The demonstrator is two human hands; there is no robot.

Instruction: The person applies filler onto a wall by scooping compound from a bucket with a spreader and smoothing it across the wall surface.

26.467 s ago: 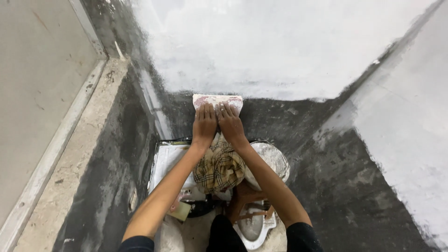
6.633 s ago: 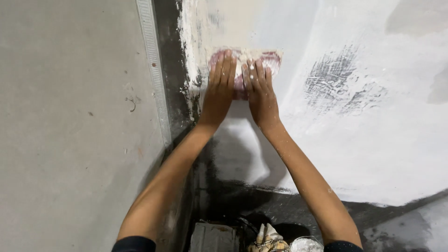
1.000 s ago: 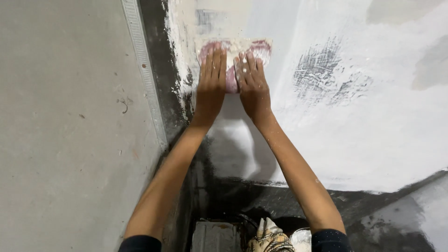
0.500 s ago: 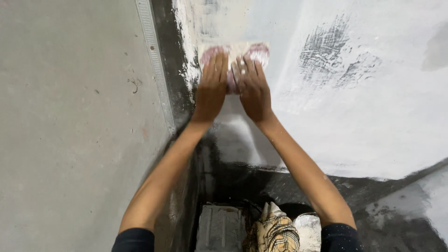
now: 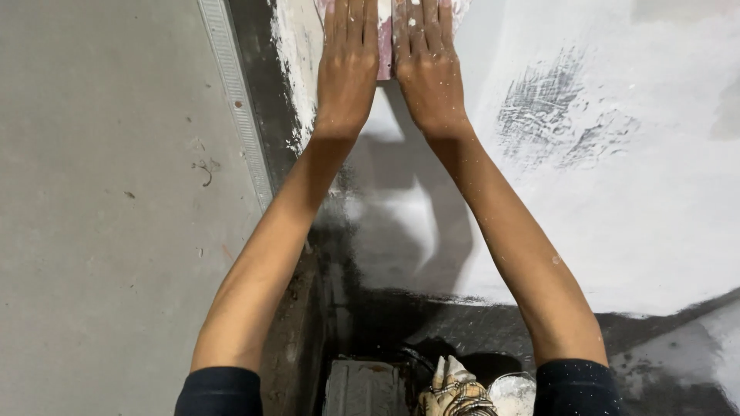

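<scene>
1. Left hand (image 5: 348, 65) and right hand (image 5: 426, 65) pressed flat, fingers straight, side by side on a pinkish pad (image 5: 384, 46) against the wall (image 5: 617, 200); no closed grasp, palms holding it there.
2. Pad at the top edge, just right of the metal corner strip (image 5: 239, 115), mostly hidden under the fingers.
3. White coat (image 5: 647, 231) already broad to the right of the strip.
4. Left to cover, judging by this: dark streaky patch (image 5: 555, 123) and dark band (image 5: 462, 323) below.
</scene>
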